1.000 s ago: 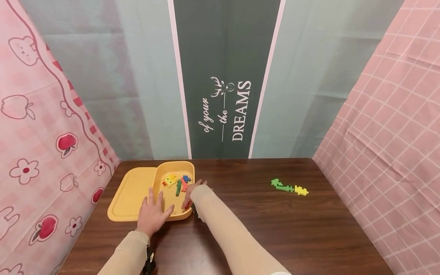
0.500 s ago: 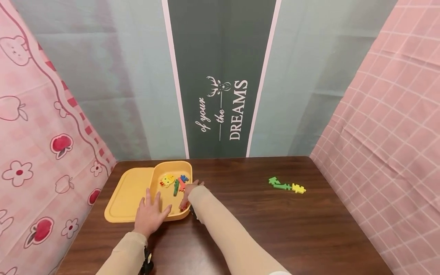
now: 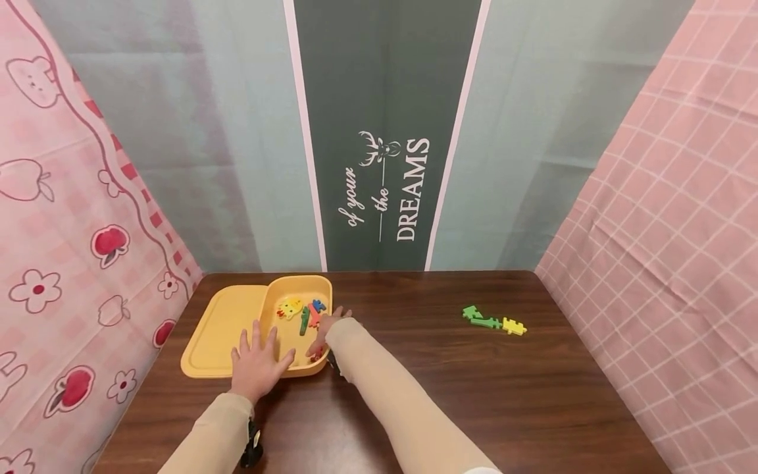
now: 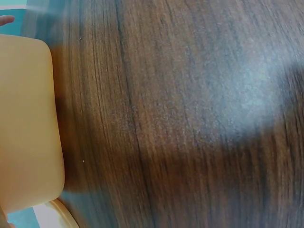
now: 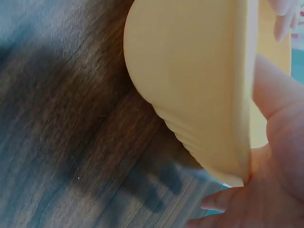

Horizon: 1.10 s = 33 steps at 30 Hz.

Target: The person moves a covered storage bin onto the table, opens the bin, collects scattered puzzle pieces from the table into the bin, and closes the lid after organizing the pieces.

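A yellow plastic box (image 3: 296,282) stands at the left of the table, also filling the left part of the left wrist view. Inside lie a yellow animal-head puzzle piece (image 3: 290,308), a dark green piece (image 3: 304,321), a red-orange piece (image 3: 314,315) and a blue piece (image 3: 319,305). My left hand (image 3: 257,365), fingers spread, rests at the box's near-left edge. My right hand (image 3: 327,329) straddles the right wall, thumb inside close to a red piece (image 3: 316,356); some straight fingers extend outside. The sleeve hides part of this hand.
The yellow lid (image 3: 219,336) lies left of the box, partly under it or against it. Farther right on the brown table (image 3: 426,368) are two green puzzle pieces (image 3: 485,322) and a yellow puzzle piece (image 3: 513,326). Curtains border the back and sides.
My left hand has shifted slightly and its fingers are spread wider. The right hand has barely moved; more of the red piece by its thumb shows. The camera has shifted a little.
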{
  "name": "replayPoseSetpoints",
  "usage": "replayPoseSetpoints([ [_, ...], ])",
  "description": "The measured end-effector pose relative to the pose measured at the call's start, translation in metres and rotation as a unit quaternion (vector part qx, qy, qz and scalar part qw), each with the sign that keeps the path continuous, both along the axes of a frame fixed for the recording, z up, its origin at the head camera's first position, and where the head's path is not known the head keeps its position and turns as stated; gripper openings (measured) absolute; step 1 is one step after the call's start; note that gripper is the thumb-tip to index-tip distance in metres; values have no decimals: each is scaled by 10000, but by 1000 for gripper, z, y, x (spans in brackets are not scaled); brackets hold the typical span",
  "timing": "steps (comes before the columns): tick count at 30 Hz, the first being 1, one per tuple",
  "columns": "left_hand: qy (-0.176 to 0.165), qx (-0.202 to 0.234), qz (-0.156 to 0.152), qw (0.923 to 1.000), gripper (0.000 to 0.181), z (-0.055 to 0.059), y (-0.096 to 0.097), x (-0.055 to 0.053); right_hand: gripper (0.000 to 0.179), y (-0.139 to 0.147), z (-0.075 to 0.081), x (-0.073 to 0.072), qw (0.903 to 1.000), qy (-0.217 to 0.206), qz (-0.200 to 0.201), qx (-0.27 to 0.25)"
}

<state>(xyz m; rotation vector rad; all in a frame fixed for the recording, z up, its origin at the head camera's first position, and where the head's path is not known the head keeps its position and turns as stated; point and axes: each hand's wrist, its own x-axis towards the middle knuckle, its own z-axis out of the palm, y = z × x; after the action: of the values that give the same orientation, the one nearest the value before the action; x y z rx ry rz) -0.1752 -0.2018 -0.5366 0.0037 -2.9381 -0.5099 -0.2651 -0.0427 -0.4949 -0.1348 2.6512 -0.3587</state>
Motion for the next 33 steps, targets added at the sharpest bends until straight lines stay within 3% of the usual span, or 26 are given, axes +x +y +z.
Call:
replayPoseSetpoints([
  [7, 26, -73, -66, 9999, 75, 1, -2, -3, 107, 8, 0, -1, 9993, -39, 327, -167],
  [11, 73, -33, -102, 9999, 76, 1, -2, -4, 106, 15, 10, -4, 9980, 4, 515, -376],
  [20, -10, 12, -151, 9999, 77, -1, -3, -2, 106, 47, 24, -4, 9946, 60, 486, -917],
  [27, -13, 97, -127, 9999, 78, -2, -5, -1, 107, 61, 29, -5, 9966, 29, 489, -669],
  [33, 132, 201, -190, 9995, 76, -4, -4, 0, 106, 77, 20, -5, 9983, 100, 393, -423],
])
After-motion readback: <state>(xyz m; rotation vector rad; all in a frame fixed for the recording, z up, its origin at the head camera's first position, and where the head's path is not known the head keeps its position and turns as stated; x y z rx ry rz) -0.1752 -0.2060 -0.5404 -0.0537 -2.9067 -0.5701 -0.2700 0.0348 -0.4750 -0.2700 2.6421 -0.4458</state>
